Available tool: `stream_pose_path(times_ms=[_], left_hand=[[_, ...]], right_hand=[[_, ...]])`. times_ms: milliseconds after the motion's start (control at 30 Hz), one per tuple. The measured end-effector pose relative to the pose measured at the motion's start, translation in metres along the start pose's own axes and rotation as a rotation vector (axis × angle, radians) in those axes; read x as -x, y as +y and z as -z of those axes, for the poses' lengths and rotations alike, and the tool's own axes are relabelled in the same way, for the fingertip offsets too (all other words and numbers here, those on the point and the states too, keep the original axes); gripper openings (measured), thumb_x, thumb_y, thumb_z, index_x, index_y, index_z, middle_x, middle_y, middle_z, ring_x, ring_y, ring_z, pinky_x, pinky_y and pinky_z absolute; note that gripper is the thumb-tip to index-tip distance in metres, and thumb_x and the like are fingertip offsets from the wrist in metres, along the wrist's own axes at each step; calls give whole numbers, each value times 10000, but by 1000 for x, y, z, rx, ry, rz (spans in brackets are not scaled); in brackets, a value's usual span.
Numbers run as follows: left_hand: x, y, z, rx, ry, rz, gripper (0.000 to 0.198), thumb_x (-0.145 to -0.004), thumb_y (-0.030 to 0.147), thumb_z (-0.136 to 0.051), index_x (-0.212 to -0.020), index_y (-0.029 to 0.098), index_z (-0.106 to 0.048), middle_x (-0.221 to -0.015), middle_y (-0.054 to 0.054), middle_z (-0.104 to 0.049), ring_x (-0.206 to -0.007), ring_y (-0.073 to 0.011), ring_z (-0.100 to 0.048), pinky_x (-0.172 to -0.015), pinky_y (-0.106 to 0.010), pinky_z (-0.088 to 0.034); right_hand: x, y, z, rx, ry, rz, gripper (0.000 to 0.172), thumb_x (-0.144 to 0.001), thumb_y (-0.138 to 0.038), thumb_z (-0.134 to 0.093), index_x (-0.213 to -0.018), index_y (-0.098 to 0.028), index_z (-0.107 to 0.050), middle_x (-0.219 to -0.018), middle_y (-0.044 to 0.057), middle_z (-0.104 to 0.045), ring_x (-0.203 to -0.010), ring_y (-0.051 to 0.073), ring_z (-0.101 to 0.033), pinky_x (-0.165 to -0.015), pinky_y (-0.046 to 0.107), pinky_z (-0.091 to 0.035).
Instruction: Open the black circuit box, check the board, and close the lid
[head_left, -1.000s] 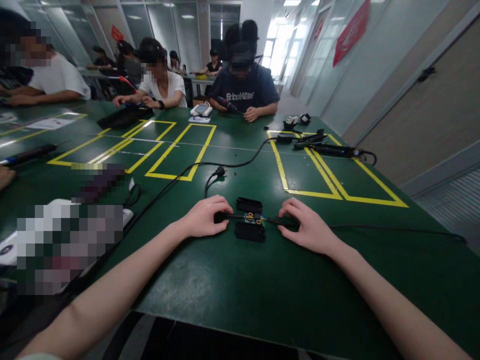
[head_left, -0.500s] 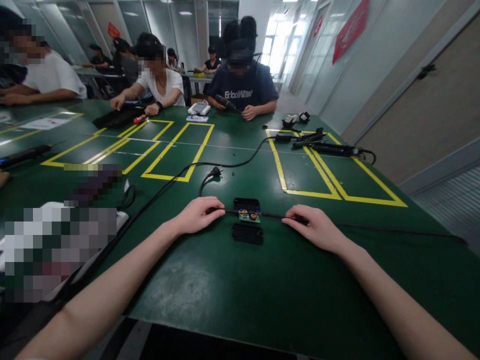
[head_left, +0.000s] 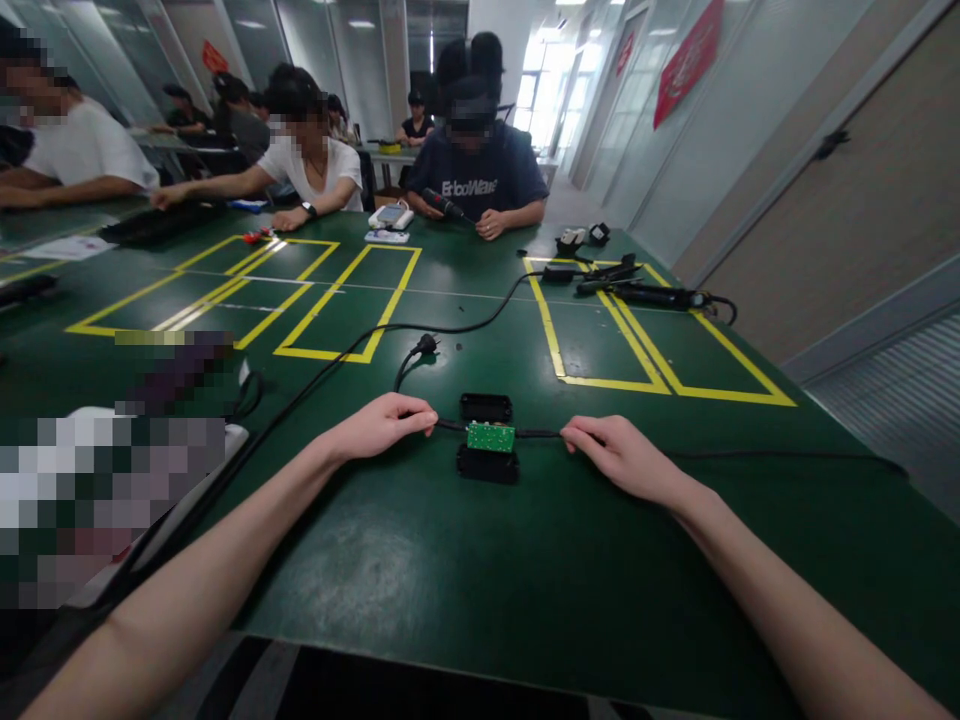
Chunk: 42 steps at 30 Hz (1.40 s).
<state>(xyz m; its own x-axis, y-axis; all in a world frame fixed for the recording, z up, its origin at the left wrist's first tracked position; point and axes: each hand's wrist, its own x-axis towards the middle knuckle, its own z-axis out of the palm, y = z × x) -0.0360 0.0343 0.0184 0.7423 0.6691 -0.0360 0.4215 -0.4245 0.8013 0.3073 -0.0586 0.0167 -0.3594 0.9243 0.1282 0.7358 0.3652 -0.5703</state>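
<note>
A small green circuit board (head_left: 491, 438) hangs between two black cables, its solder side facing me. My left hand (head_left: 397, 422) pinches the left cable (head_left: 451, 426) a short way from the board. On the other side, my right hand (head_left: 611, 450) grips the right cable (head_left: 538, 434) between thumb and fingers. Behind the board lies one black case half (head_left: 486, 405), and the other case half (head_left: 487, 464) lies in front, partly covered by the board's lower edge. A black power plug (head_left: 426, 345) rests beyond my left hand.
Another black cable (head_left: 450, 330) with an inline box (head_left: 559, 273) crosses the green table (head_left: 480, 590). Black tools (head_left: 660, 296) lie at the far right. Across the table, a person in a dark shirt (head_left: 480, 180) holds a screwdriver-like tool (head_left: 446, 206). Yellow tape marks rectangles.
The board has turned over from its component side to its solder side and now overlaps the front case half. Both hands keep their pinch on the cables. A person opposite reaches further left.
</note>
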Motion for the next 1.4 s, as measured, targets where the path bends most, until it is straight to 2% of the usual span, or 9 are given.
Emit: stream_pose_path(times_ms=[133, 300, 400, 600, 767, 1000, 1267, 1400], left_hand=[[1, 0, 1, 3, -60, 18, 419, -949, 504, -541, -769, 149, -674, -674, 24, -568, -649, -123, -469, -634, -225, -353], [2, -4, -2, 92, -32, 20, 315, -876, 444, -673, -861, 140, -752, -803, -29, -713, -730, -150, -590, -689, -239, -449], [2, -5, -4, 120, -8, 39, 293, -837, 427, -722, -854, 137, -757, -789, -35, -720, -707, -145, -596, -667, -238, -456], [2, -3, -7, 149, 0, 43, 281, -819, 415, -742, -825, 134, -734, -742, -21, -698, -664, -125, -577, -632, -225, -434], [2, -5, -8, 109, 31, 21, 271, -830, 407, -718, -820, 136, -721, -743, -18, -686, -670, -129, -575, -633, -229, -434], [-1, -9, -11, -10, 155, -29, 220, -834, 378, -671, -812, 162, -706, -768, -10, -694, -712, -143, -607, -682, -243, -467], [-2, -10, -16, -127, 248, -90, 210, -876, 354, -624, -852, 163, -709, -824, -28, -701, -738, -154, -641, -705, -261, -496], [-4, -3, -26, -265, 283, -132, 233, -898, 373, -656, -1005, 181, -733, -871, -26, -694, -795, -172, -647, -731, -278, -503]], right_hand=[[1, -2, 0, -34, -39, -7, 500, -1040, -521, -392, -698, -215, -588, -599, -4, -592, -530, 144, -531, -560, 276, -399], [1, 1, -1, -127, 17, -16, 379, -985, -460, -534, -773, -197, -707, -710, 29, -700, -615, 165, -612, -581, 279, -459], [1, 4, -2, -153, 68, -10, 324, -948, -443, -605, -793, -194, -745, -746, 44, -737, -646, 179, -645, -595, 288, -490], [0, 7, -5, -141, 89, 5, 305, -947, -442, -627, -808, -205, -757, -768, 51, -756, -671, 196, -678, -613, 308, -522], [0, 11, -9, -45, 145, 60, 309, -997, -421, -565, -873, -202, -746, -824, 63, -759, -695, 203, -683, -634, 325, -523], [-1, 17, -15, 55, 235, 168, 281, -1026, -378, -561, -910, -198, -743, -791, 45, -738, -648, 174, -666, -612, 296, -498], [-3, 14, -16, 49, 292, 181, 289, -1039, -382, -544, -906, -213, -737, -786, 50, -728, -680, 190, -678, -652, 307, -536], [-4, 13, -17, 41, 290, 170, 277, -1040, -370, -538, -920, -211, -731, -798, 52, -727, -697, 196, -680, -652, 311, -538]])
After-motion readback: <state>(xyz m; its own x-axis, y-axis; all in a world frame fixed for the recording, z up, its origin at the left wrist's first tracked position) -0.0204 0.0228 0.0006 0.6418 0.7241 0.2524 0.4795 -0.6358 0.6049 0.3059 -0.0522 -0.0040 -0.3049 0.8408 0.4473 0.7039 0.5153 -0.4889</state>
